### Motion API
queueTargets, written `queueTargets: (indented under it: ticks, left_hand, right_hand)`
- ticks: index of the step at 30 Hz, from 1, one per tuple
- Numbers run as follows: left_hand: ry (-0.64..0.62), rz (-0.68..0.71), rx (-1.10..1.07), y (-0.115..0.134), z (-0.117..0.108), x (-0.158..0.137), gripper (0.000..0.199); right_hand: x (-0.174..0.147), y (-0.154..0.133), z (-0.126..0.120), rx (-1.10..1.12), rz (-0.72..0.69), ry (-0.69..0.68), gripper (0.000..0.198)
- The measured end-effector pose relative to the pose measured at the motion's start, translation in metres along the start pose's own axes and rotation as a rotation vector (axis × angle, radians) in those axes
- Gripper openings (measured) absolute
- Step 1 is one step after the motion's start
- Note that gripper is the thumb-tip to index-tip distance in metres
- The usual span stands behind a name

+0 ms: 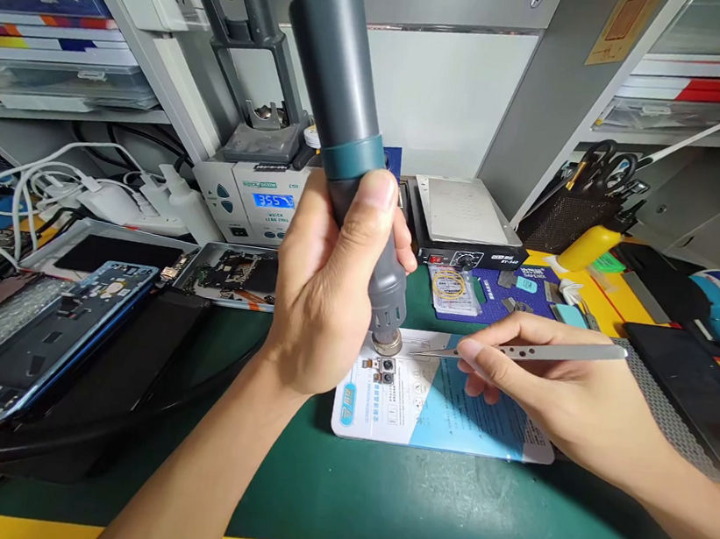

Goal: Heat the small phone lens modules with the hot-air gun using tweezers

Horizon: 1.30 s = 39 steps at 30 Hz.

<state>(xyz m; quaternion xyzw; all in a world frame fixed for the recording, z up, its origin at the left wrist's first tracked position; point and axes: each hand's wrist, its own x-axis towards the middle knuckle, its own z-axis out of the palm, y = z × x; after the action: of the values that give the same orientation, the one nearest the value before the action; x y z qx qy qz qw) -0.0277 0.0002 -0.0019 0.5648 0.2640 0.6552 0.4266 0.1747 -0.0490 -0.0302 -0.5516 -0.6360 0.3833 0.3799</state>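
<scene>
My left hand (330,292) is wrapped round a dark grey hot air gun (340,64), held with its nozzle (386,341) pointing down. Below the nozzle lies a small camera module (385,370) with two lenses, on a white and blue printed card (473,417). In my right hand (538,373) is a pair of metal tweezers (548,351), pinched between thumb and fingers. The tweezers' tips reach left over the card, close to the nozzle. Whether they touch anything there, I cannot tell.
A rework station (249,202) with a lit display stands behind my left hand. Right of it is a hot plate (472,222). Phone parts, including a blue-edged phone frame (52,335), lie at left. A black cable (114,427) crosses the green mat (434,509).
</scene>
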Motion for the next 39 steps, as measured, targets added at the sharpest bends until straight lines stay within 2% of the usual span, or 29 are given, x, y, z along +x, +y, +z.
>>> queueTargets:
  ticks: [16,28,39]
  left_hand:
    - [0.010,0.025,0.008,-0.0008,-0.0047,0.0002,0.031]
    - [0.005,-0.014,-0.042,0.0041,-0.0059,-0.0042,0.029]
    - [-0.001,-0.004,-0.022,0.0035,-0.0057,-0.0062,0.029]
  right_hand:
    - [-0.0017,0.0008,-0.0017,-0.017,0.014,0.003,0.033]
    - [0.0006,-0.0025,-0.0002,-0.043,0.000,0.017,0.037]
    - [-0.0004,-0.0013,-0.0009,-0.028,0.001,0.010,0.033]
